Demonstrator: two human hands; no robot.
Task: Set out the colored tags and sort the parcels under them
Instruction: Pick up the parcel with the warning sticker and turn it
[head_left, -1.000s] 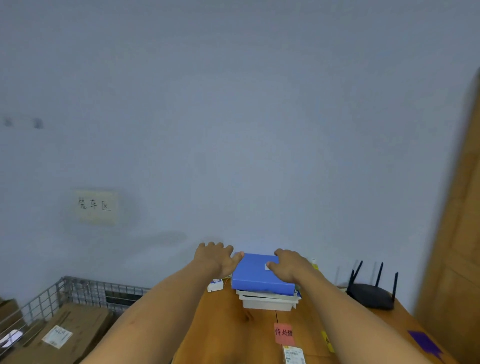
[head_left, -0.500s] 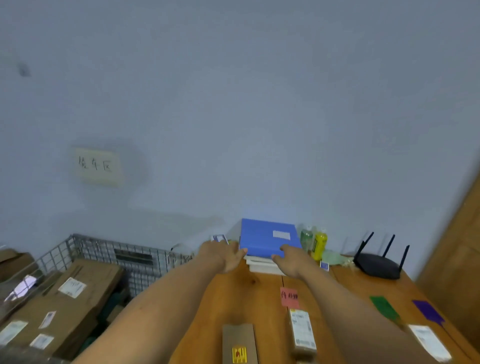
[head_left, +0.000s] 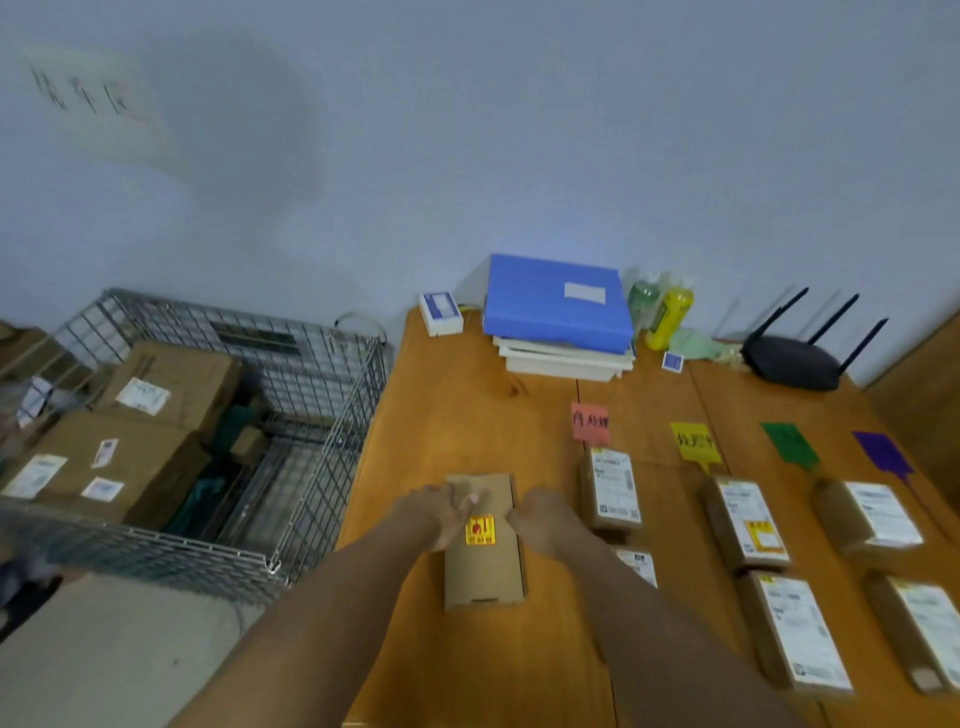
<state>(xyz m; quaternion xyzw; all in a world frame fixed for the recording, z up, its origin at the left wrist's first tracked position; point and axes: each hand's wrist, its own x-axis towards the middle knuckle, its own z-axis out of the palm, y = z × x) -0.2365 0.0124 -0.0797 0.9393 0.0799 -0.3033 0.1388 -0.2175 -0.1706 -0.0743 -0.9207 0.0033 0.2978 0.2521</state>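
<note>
A small cardboard parcel (head_left: 483, 561) lies on the table (head_left: 441, 415), left of the red tag (head_left: 589, 421). Its left edge is gripped by the left hand (head_left: 434, 514). The right hand (head_left: 545, 522) is set against the right edge, but its finger grip cannot be told. The parcel is judged light, stiff and perhaps fragile, so it is best held by both long sides.

Four colored tags (head_left: 589, 422), seven parcels (head_left: 611, 487) on the table (head_left: 457, 415), two bottles (head_left: 670, 312), one router (head_left: 792, 361).

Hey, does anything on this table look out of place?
One parcel lies left of the pink tag and its column, under no tag; the left hand and right hand hold it. Other parcels line up under tags.
</note>
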